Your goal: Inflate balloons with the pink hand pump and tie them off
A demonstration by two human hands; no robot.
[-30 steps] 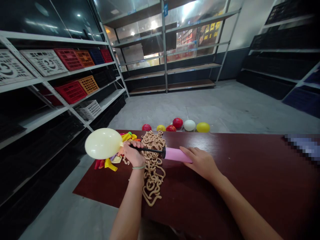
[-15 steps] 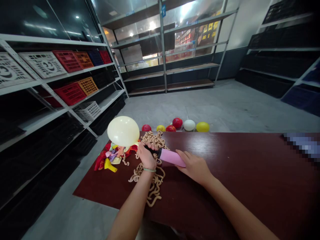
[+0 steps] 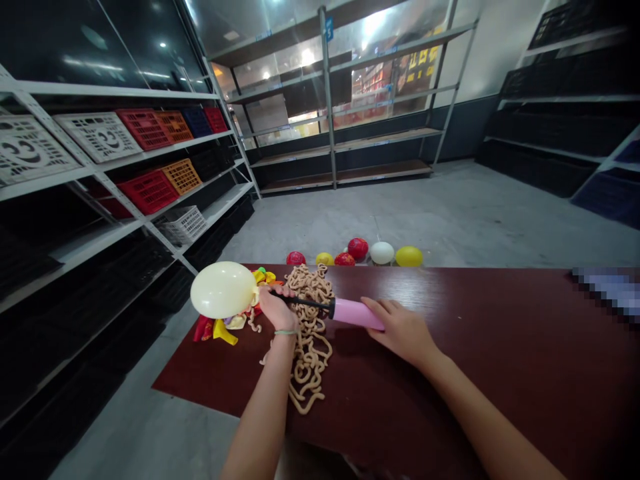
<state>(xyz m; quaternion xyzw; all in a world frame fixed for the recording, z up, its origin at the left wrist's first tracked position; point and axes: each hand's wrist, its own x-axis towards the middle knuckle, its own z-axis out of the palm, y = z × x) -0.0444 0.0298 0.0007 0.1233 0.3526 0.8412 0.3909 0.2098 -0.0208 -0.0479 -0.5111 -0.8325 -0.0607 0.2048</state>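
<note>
A pale yellow balloon (image 3: 223, 289), partly blown up, sits on the end of a pink hand pump (image 3: 356, 313). My left hand (image 3: 278, 308) is closed round the black rod end of the pump, right at the balloon's neck. The pump's black rod is drawn out between my hands. My right hand (image 3: 406, 331) wraps the pink barrel and rests on the dark red table (image 3: 500, 373). A heap of tan cord (image 3: 309, 333) lies under the pump. Limp coloured balloons (image 3: 225, 325) lie at the table's left corner, beneath the pale one.
Several inflated balloons (image 3: 383, 252), red, yellow and white, lie on the grey floor beyond the table. Metal shelving (image 3: 120, 167) with red, orange and white crates runs along the left. More shelves stand at the back and right. A blurred patch lies at the table's right edge.
Half a second ago the pump was pushed in with the balloon raised near the cord. Now the rod is pulled out again and the balloon has swung back left and lower.
</note>
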